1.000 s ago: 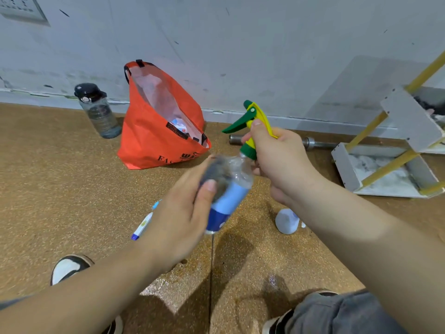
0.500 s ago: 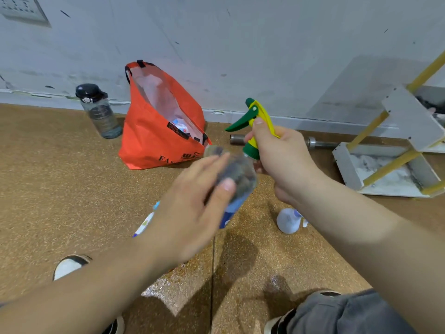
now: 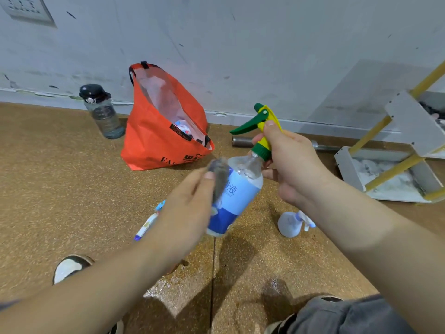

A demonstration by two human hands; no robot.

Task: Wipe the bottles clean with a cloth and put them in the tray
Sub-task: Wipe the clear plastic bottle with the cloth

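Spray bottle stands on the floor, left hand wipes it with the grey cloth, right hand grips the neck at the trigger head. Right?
Not quite. The head view shows the spray bottle held tilted in the air above the floor, not standing on it. The rest holds: the left hand wipes it with the grey cloth, and the right hand grips the neck at the trigger head.

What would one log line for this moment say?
stage: wiping | right hand: grips clear blue-labelled spray bottle | left hand: presses grey cloth on it
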